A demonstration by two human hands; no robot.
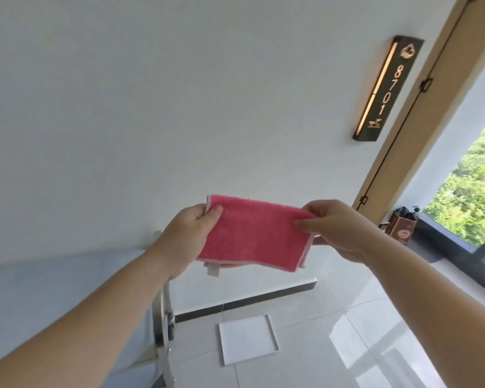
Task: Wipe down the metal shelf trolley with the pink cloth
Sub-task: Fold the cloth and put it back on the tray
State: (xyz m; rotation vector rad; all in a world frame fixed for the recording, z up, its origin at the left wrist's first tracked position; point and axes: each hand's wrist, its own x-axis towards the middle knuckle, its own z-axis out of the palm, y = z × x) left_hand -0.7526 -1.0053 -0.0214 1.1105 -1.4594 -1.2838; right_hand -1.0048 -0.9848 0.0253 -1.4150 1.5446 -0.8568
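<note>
A folded pink cloth (249, 233) with a pale hem and a small white tag is held up in the air in front of a white wall. My left hand (185, 233) pinches its left edge, thumb on the front face. My right hand (336, 228) pinches its upper right corner. Below and left lies the metal shelf trolley (67, 278), seen as a pale flat top surface with a steel upright post (164, 326) at its near corner. The cloth does not touch the trolley.
A white flat tray (247, 338) lies on the glossy tiled floor beneath the cloth. A dark room-number sign (387, 88) hangs on the wall. A brown bag (403, 228) stands by the window sill at the right, next to a wooden door frame (420, 107).
</note>
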